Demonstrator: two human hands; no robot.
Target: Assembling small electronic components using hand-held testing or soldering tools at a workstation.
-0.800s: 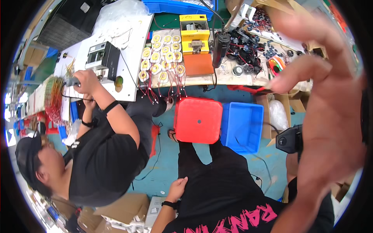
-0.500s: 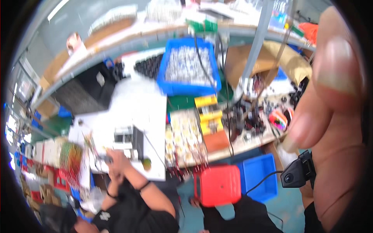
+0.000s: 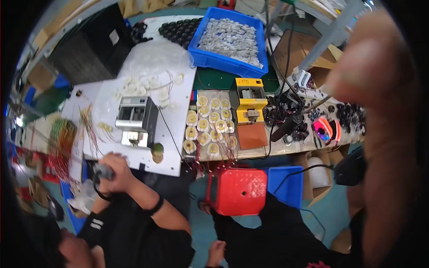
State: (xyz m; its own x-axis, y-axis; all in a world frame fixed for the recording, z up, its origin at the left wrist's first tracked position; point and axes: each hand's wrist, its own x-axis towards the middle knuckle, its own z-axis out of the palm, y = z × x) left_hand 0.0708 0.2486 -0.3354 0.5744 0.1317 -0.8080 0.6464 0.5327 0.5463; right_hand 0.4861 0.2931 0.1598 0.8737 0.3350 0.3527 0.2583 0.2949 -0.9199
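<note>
My right hand, large and blurred, fills the right edge close to the view. Its nearest thing is a small black camera module on a black cable; whether they touch is hidden. At the lower edge, my left hand hangs low beside my dark trousers. It is small in the picture, its fingers are mostly hidden, and no object shows in it. Ahead of it stands a red plastic stool, with a blue bin at its right.
A co-worker's hand grips a grey-handled tool. A black machine stands on the white board, a yellow one beside rows of white round parts. Behind is a blue tray of small clear pieces; a metal post rises at right.
The view has tilted down, so the bench sits higher in it. My right hand's fingers have shifted and blurred, my left hand shows more, and the co-worker's hands have moved toward their body.
</note>
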